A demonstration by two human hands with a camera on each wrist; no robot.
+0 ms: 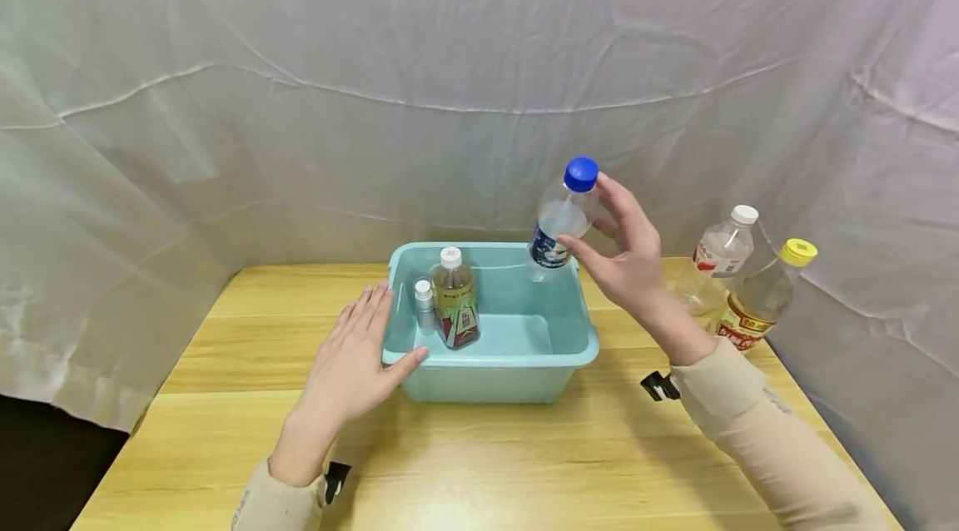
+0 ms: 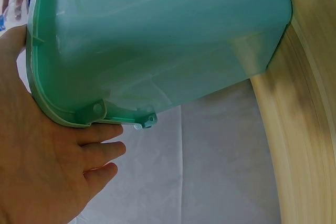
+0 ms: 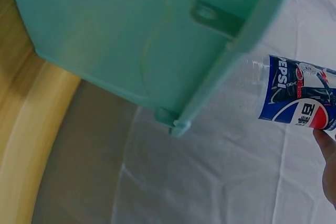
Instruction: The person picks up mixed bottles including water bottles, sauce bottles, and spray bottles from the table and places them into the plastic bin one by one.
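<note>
In the head view my right hand [image 1: 625,256] grips a clear plastic Pepsi bottle [image 1: 560,219] with a blue cap. The bottle leans over the right end of a light teal plastic bin [image 1: 490,381], its base overlapping the back right rim. The right wrist view shows its blue Pepsi label [image 3: 302,93] and my thumb against it. My left hand [image 1: 352,356] rests on the bin's left rim with straight fingers and the thumb over the front corner. Inside the bin, at the left, stand a small white-capped bottle [image 1: 424,310] and a larger bottle with a green label [image 1: 457,298].
On the table's right side, behind my right forearm, stand a clear bottle with a white cap [image 1: 722,252] and a bottle with a yellow cap [image 1: 764,294]. The wooden table [image 1: 479,464] ends at a grey cloth backdrop [image 1: 449,98].
</note>
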